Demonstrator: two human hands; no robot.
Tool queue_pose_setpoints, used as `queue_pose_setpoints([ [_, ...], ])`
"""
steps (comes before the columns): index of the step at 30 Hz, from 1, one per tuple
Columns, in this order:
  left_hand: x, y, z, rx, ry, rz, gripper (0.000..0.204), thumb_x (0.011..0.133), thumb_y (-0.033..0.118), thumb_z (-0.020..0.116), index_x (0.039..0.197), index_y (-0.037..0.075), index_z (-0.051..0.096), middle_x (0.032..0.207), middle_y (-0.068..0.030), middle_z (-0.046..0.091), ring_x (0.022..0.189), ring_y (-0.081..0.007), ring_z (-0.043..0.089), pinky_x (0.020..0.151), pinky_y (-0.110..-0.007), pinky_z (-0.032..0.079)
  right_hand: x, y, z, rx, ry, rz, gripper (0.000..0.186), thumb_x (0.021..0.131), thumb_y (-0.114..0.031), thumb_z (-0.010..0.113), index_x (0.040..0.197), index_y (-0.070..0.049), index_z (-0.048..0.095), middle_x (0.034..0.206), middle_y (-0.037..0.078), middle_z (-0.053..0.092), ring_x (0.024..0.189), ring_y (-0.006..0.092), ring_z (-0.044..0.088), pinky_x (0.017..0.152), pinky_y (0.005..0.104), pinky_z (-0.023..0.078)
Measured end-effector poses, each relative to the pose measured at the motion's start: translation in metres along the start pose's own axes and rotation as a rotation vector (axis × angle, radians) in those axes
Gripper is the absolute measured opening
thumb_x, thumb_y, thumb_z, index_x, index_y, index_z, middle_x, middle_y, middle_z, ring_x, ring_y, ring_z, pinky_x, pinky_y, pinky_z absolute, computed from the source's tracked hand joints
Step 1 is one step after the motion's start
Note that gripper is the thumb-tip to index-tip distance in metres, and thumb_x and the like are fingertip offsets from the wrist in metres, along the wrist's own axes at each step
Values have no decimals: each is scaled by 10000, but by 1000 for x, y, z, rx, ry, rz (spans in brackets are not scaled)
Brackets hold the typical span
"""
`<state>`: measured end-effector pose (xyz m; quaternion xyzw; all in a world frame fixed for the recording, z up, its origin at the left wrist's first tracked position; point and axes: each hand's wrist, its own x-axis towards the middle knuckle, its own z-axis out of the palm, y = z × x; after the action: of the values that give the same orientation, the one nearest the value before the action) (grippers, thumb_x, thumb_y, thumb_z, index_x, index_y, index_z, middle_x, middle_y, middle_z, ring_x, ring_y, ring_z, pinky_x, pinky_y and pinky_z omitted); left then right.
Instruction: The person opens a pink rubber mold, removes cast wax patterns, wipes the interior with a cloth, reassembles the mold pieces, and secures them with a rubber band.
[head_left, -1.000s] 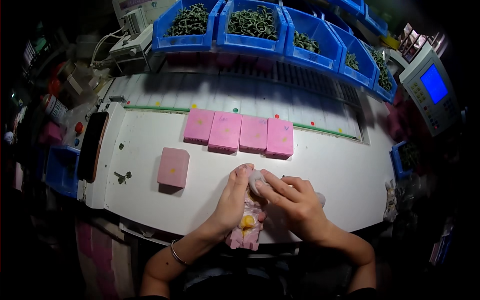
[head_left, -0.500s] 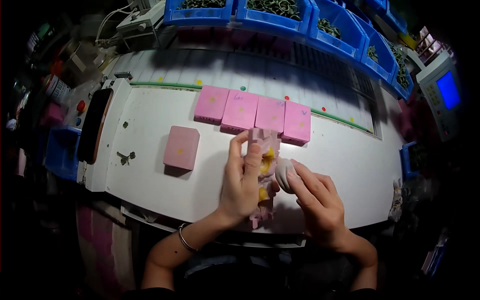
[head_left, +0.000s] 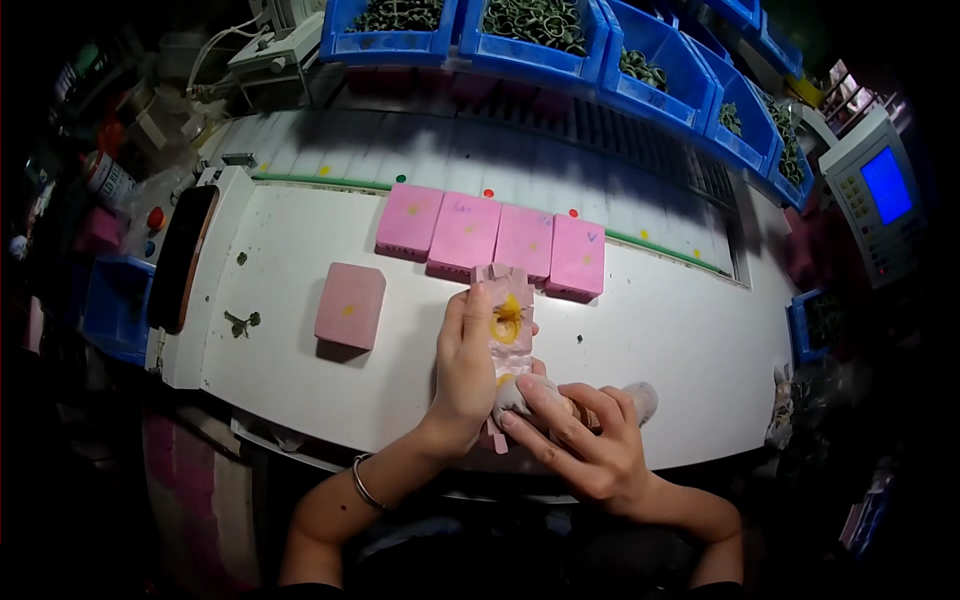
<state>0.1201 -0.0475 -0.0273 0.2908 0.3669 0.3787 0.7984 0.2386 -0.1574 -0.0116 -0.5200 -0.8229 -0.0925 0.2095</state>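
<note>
My left hand is closed round a long pink rubber-like mould with yellow-stained hollows, held upright over the white worktop. My right hand grips a soft grey-white pad, pressing it against the lower part of the mould, partly hiding both. A greyish rounded object, partly hidden, sits just right of that hand. Beyond the mould stand several pink blocks in a row, and a single pink block lies to the left.
Blue bins of small green pieces hang across the back. A white machine with a blue screen stands at right, a dark phone on the left ledge, small blue bins at both sides. A green strip crosses behind the blocks.
My right hand has moved down with the pad, from beside the mould onto its lower part. The mould, raised half a second ago, is now slightly lower and further left.
</note>
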Motion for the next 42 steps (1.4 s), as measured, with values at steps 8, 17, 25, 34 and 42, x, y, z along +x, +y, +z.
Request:
queue_pose_setpoints([
  [8,-1,-11,-15,119,-97,115,415,942,360,519,1142,-1,476,875,-74,569,751,-109,579,631,-241,499,-2,9,-7,143,64,255,503,666,1,649,1159,-94,613,1188,137,568,948,269,530,805,347,429],
  [17,-16,-13,-28,231,-406,296,510,941,444,491,1103,-40,509,931,-87,612,829,-96,574,725,-221,465,17,-1,-9,549,304,377,488,658,72,721,1109,-14,555,1195,204,469,956,293,554,770,360,471],
  [25,-13,0,-36,373,-549,286,905,695,546,749,1306,-2,368,958,-99,602,953,-155,580,849,-278,460,29,15,-13,933,97,516,501,702,1,740,1169,8,559,1043,141,563,914,222,601,780,287,513],
  [34,-9,27,-52,484,-594,125,756,752,509,699,1235,-31,482,1151,-138,591,1061,-199,583,911,-316,463,50,7,-3,810,107,418,476,696,-23,755,1137,0,579,932,112,577,806,186,591,694,268,505],
  [42,7,71,-86,298,-289,103,569,963,487,318,1186,-6,495,948,-94,605,830,-163,601,691,-277,499,75,-5,47,892,166,489,627,734,-37,724,1296,-11,448,1135,162,534,988,243,564,766,323,482],
])
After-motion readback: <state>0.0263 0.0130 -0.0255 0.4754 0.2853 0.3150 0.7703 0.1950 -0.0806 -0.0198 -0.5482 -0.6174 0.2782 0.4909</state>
